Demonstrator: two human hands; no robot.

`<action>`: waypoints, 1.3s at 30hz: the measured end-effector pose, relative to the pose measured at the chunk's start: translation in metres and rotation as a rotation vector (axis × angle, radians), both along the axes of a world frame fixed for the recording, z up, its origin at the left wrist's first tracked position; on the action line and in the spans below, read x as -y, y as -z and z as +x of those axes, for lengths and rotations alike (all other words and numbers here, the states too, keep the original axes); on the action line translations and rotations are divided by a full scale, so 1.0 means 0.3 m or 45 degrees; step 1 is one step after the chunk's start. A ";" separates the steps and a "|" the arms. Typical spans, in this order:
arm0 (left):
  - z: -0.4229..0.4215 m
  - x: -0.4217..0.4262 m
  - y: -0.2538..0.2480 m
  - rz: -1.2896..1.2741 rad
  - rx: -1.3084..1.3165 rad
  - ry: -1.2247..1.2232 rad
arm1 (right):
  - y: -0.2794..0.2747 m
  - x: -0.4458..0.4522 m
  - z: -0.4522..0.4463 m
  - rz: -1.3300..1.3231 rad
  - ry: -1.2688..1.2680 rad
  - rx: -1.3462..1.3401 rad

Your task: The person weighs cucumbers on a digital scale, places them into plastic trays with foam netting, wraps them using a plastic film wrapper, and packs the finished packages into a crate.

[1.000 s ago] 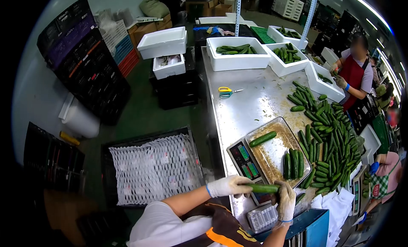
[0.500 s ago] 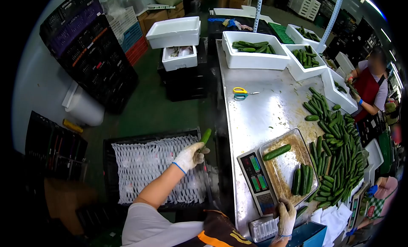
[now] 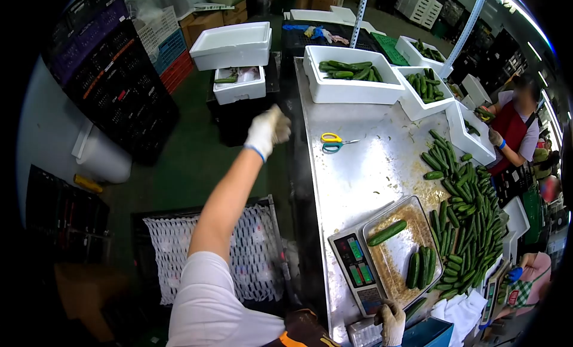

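My left hand (image 3: 268,132), in a white glove, is stretched out left of the table, below a small white foam box (image 3: 240,92). Its fingers are a little blurred and apart, with nothing in them. A cucumber (image 3: 225,80) lies in that box at its left side. My right hand (image 3: 391,323), also gloved, is at the lower edge of the scale (image 3: 361,272), fingers loosely bent and holding nothing visible. On the scale, a clear tray (image 3: 388,275) bears one cucumber (image 3: 387,233) at the upper left and several upright ones (image 3: 421,267) at the right.
A large cucumber pile (image 3: 471,215) covers the table's right side. Scissors (image 3: 337,143) lie near its left edge. Foam boxes with cucumbers (image 3: 352,87) line the back. A crate with white netting (image 3: 250,251) stands below left. Two co-workers (image 3: 513,123) are at the right.
My left hand has carried a cucumber from over the scale, past the netting crate, up to the small foam box and let it go. My right hand has stayed by the scale.
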State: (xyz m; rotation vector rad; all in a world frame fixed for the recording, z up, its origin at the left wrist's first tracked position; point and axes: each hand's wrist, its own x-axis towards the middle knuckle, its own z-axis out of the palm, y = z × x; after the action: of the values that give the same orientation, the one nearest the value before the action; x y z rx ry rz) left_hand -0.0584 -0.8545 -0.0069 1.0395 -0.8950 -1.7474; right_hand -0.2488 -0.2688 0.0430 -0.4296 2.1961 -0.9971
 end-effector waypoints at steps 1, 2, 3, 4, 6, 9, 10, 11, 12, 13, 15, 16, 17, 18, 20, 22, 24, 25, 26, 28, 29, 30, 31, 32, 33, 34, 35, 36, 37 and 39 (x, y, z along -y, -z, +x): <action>-0.020 -0.103 0.013 -0.029 0.086 0.080 | 0.016 -0.006 -0.008 0.007 -0.032 0.000; -0.025 -0.199 0.037 -0.056 0.173 0.160 | 0.054 -0.015 -0.019 -0.047 -0.005 0.061; -0.020 -0.276 0.072 -0.034 0.178 0.197 | 0.104 -0.028 -0.029 -0.101 0.026 0.122; -0.016 -0.339 0.102 -0.016 0.183 0.241 | 0.131 -0.041 -0.027 -0.159 0.065 0.182; -0.006 -0.438 0.114 0.024 0.200 0.267 | 0.083 0.005 0.000 -0.195 -0.017 0.214; -0.026 -0.587 0.052 0.040 0.212 0.217 | 0.022 0.036 0.024 -0.115 -0.105 0.182; -0.034 -0.620 0.049 0.069 0.203 0.238 | -0.059 0.077 0.036 -0.076 -0.083 0.265; -0.043 -0.659 0.045 0.029 0.202 0.277 | -0.074 0.067 0.039 -0.056 -0.077 0.318; -0.058 -0.696 0.066 -0.021 0.240 0.308 | -0.037 0.039 0.035 -0.074 -0.134 0.222; -0.074 -0.733 0.084 -0.153 0.319 0.338 | -0.071 0.037 0.037 -0.009 -0.093 0.304; -0.112 -0.784 0.130 -0.319 0.442 0.422 | -0.081 -0.005 0.031 0.063 -0.189 0.215; -0.130 -0.795 0.166 -0.362 0.508 0.463 | -0.061 -0.035 0.027 0.064 -0.248 0.171; -0.149 -0.801 0.202 -0.436 0.545 0.497 | -0.101 -0.046 0.021 0.077 -0.259 0.210; -0.172 -0.807 0.230 -0.511 0.587 0.521 | -0.082 -0.089 0.010 0.049 -0.336 0.088; -0.228 -0.796 0.270 -0.800 0.731 0.511 | -0.043 -0.168 -0.017 0.010 -0.498 -0.164; -0.272 -0.778 0.318 -0.928 0.828 0.493 | -0.100 -0.223 -0.054 0.101 -0.561 -0.084; -0.320 -0.737 0.374 -1.042 1.021 0.456 | -0.163 -0.261 -0.095 0.227 -0.632 -0.072; -0.333 -0.712 0.421 -1.055 1.077 0.451 | -0.200 -0.283 -0.116 0.211 -0.630 -0.076; -0.349 -0.704 0.435 -1.050 1.131 0.467 | -0.216 -0.305 -0.144 0.251 -0.660 -0.085; -0.377 -0.714 0.452 -1.132 1.200 0.481 | -0.239 -0.347 -0.192 0.329 -0.721 -0.084; -0.389 -0.724 0.449 -1.160 1.234 0.464 | -0.252 -0.361 -0.224 0.346 -0.757 -0.091; -0.397 -0.733 0.453 -1.188 1.267 0.447 | -0.240 -0.385 -0.249 0.313 -0.724 -0.119; -0.400 -0.715 0.487 -1.326 1.314 0.434 | -0.247 -0.391 -0.282 0.321 -0.709 -0.141; -0.408 -0.735 0.464 -1.335 1.371 0.428 | -0.258 -0.393 -0.324 0.332 -0.695 -0.161; -0.415 -0.742 0.465 -1.374 1.401 0.401 | -0.261 -0.395 -0.368 0.386 -0.690 -0.167; -0.418 -0.748 0.471 -1.411 1.431 0.373 | -0.241 -0.405 -0.412 0.365 -0.675 -0.212; -0.421 -0.749 0.473 -1.447 1.437 0.388 | -0.239 -0.405 -0.452 0.361 -0.641 -0.248; -0.422 -0.747 0.483 -1.384 1.428 0.401 | -0.240 -0.402 -0.493 0.356 -0.609 -0.283; -0.422 -0.749 0.481 -1.375 1.426 0.397 | -0.230 -0.401 -0.539 0.350 -0.608 -0.270; -0.415 -0.739 0.502 -1.365 1.391 0.401 | -0.180 -0.400 -0.619 0.367 -0.625 -0.306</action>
State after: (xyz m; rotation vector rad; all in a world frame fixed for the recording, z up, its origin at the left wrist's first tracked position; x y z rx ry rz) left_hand -0.1830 -0.6329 -0.1575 1.0371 -2.3943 -0.5002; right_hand -0.4346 -0.1487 0.0972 -0.9326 2.2344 -0.3748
